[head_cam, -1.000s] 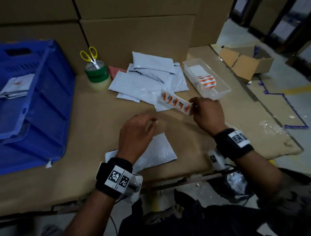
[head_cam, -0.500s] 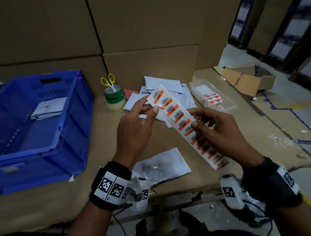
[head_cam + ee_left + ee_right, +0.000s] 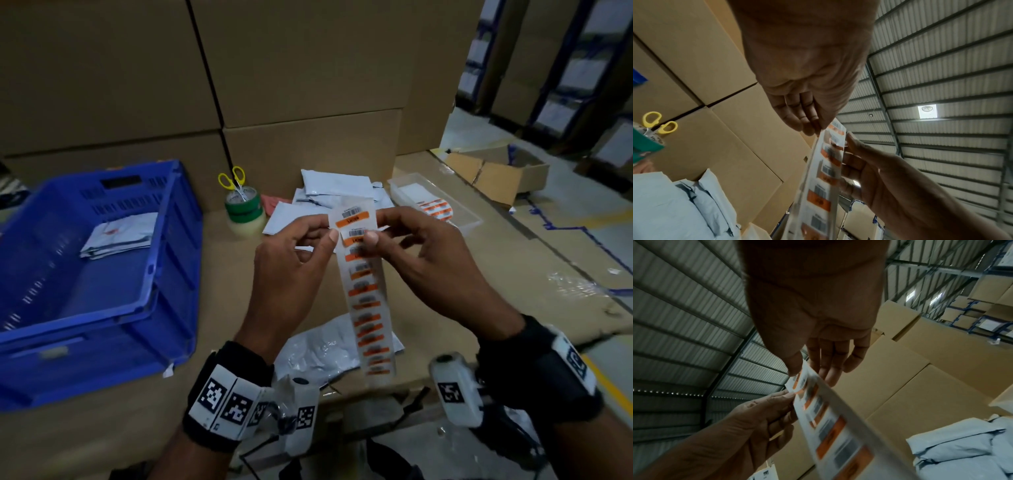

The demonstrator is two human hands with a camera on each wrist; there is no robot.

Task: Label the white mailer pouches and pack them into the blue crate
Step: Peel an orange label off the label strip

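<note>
Both my hands up in front of me, holding the label strip [image 3: 363, 284] upright above the counter [image 3: 239, 342]. My left hand [image 3: 291, 270] pinches its left edge near the top, thumb on the front, fingers [image 3: 797, 116] curled behind. My right hand [image 3: 424, 260] pinches the right edge at the same height, thumb tip on the second orange label, fingers [image 3: 830, 363] behind the backing. The strip hangs down between my wrists, orange-and-barcode labels in a column.

Under the strip's lower end, one white mailer pouch [image 3: 315, 349] lies flat on the counter, close to me.

Left of the strip sits the blue crate [image 3: 102, 308], with a few pouches [image 3: 118, 234] lying in its far part.

Beyond the strip, a loose heap of unlabelled pouches [image 3: 329, 192] against the cardboard cartons [image 3: 308, 147]. Left of that heap, stacked tape rolls [image 3: 244, 212] with yellow-handled scissors [image 3: 233, 180] standing in the core. Right of the heap, a clear tray [image 3: 469, 219] holding more label strips.

Further right of the tray, an open cardboard box [image 3: 496, 178] on the floor.
</note>
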